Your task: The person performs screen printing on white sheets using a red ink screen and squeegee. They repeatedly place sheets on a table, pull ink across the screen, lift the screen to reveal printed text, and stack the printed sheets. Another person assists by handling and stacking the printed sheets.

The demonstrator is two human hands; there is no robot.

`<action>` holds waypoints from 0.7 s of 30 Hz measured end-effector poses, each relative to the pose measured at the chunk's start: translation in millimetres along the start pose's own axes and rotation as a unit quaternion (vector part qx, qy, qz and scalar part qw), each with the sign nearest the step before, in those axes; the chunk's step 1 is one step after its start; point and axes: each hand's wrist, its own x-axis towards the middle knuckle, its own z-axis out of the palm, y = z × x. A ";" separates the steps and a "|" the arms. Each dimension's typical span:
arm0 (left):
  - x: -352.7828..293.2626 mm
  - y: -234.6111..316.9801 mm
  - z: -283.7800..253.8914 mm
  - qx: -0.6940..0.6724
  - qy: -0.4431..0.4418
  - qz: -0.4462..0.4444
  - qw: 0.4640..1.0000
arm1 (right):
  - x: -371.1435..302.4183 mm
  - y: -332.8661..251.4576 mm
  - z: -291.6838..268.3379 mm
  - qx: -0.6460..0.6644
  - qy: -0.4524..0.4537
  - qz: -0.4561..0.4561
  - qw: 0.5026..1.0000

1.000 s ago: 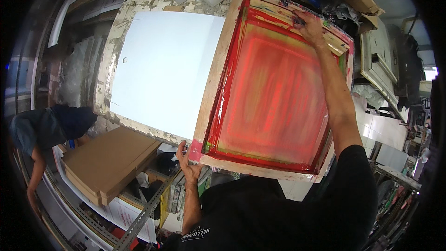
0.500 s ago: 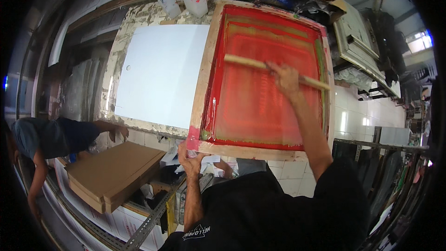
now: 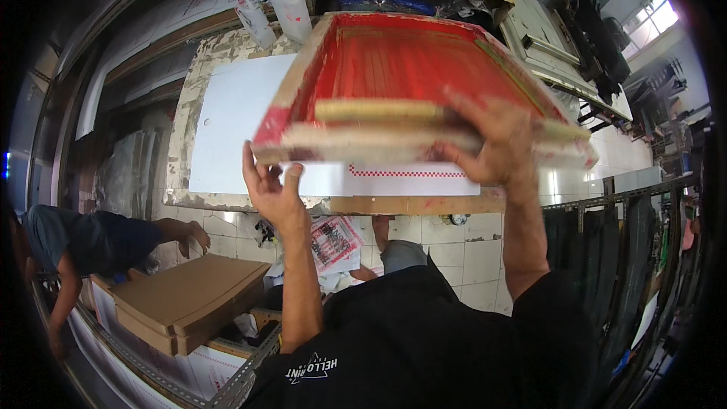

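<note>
A wooden screen-printing frame [image 3: 297,85], its mesh coated with red ink [image 3: 409,57], is tilted with its near edge raised above a white sheet [image 3: 231,117]. At the near-left corner my left hand [image 3: 274,195] is closed loosely around the frame, its thumb and fingers at the underside. My right hand [image 3: 496,140] grips the near rail, thumb below it, together with a wooden squeegee [image 3: 382,110] lying along the rail inside the frame. The right fingers are partly blurred. Beneath the raised edge, a red checkered line [image 3: 409,174] shows on the white surface.
Two whitish, stained bottles [image 3: 292,15] stand at the table's far side. Flat brown cardboard boxes [image 3: 193,299] are stacked at lower left, near another person [image 3: 98,235]. Racks with dark panels [image 3: 606,265] stand at right. A printed red-and-black paper [image 3: 333,242] lies below the table edge.
The frame's near edge has risen off the table, uncovering the red checkered line. My right hand has drawn the squeegee toward me to the near rail and now grips the rail too.
</note>
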 end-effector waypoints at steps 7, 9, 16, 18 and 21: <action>17.3 -151.8 -125.8 -0.189 0.087 -0.404 0.891 | 120.4 34.4 -53.6 0.086 0.031 -0.059 0.994; 9.2 -140.7 -77.4 -0.204 0.112 -0.453 0.861 | 125.5 35.0 -81.8 0.118 0.030 -0.023 0.992; 10.9 -128.0 -74.9 -0.174 0.239 -0.451 0.842 | 140.7 37.2 -83.4 0.143 -0.006 0.044 0.989; 8.5 -123.8 -66.8 -0.189 0.252 -0.437 0.842 | 140.7 40.9 -81.2 0.159 0.007 0.034 0.987; 11.4 -119.5 -63.6 -0.192 0.289 -0.427 0.835 | 142.9 41.9 -80.9 0.158 0.010 0.020 0.987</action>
